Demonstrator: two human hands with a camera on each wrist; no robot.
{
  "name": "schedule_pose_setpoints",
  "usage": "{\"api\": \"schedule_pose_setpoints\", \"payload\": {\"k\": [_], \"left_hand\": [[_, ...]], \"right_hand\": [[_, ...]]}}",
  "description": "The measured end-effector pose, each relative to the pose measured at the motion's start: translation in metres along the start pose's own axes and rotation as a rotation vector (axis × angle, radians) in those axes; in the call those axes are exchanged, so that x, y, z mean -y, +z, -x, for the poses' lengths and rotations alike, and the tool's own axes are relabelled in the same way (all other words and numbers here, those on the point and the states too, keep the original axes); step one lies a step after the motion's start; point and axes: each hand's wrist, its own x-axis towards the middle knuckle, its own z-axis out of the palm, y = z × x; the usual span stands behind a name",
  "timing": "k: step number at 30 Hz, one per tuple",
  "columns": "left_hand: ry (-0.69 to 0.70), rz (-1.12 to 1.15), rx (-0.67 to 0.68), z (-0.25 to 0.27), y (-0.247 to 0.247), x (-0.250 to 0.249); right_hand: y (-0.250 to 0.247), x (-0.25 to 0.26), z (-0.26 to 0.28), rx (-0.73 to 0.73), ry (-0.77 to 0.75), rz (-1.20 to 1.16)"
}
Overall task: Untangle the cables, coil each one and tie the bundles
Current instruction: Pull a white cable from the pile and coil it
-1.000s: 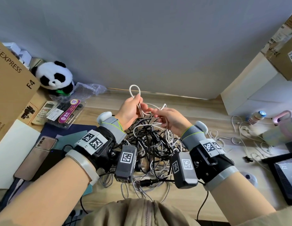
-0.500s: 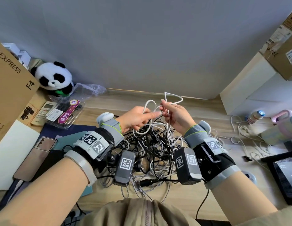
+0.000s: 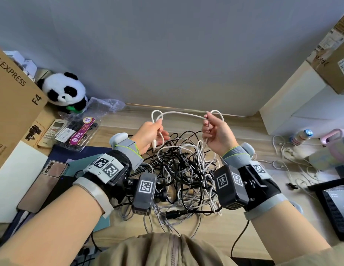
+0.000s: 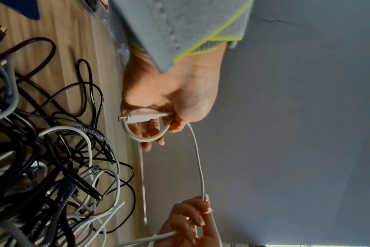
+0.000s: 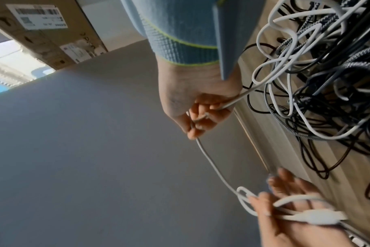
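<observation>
A white cable (image 3: 183, 114) arcs between both raised hands above a tangled heap of black, white and braided cables (image 3: 183, 169) on the wooden desk (image 3: 117, 129). My left hand (image 3: 151, 132) holds a small loop of it together with its white plug (image 4: 141, 117), thumb on top. My right hand (image 3: 218, 131) pinches the same cable (image 5: 209, 158) farther along; from its palm the cable runs down into the heap (image 5: 319, 75). In the left wrist view the right hand's fingers (image 4: 192, 215) curl round the strand.
A panda plush (image 3: 65, 92), a cardboard box (image 3: 11, 93), a plastic packet (image 3: 79, 132) and a phone (image 3: 42, 186) lie at left. White earphone wires (image 3: 288, 160), a bottle (image 3: 301, 136), a pink bottle (image 3: 334, 148) and a black device (image 3: 334, 204) sit at right.
The hands have moved apart and risen. The white cable, earlier bunched between them over the heap, now spans them as an arc, with loops at each hand.
</observation>
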Motion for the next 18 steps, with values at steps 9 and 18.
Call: {"api": "schedule_pose_setpoints", "payload": {"k": [9,18], "left_hand": [[0.078,0.109,0.185,0.004,0.01,-0.002],[0.188,0.119,0.203,0.006,0.014,0.002]], "right_hand": [[0.021,-0.028,0.008,0.15,0.037,0.388],[0.023,-0.033,0.005,0.155,0.051,0.517]]}}
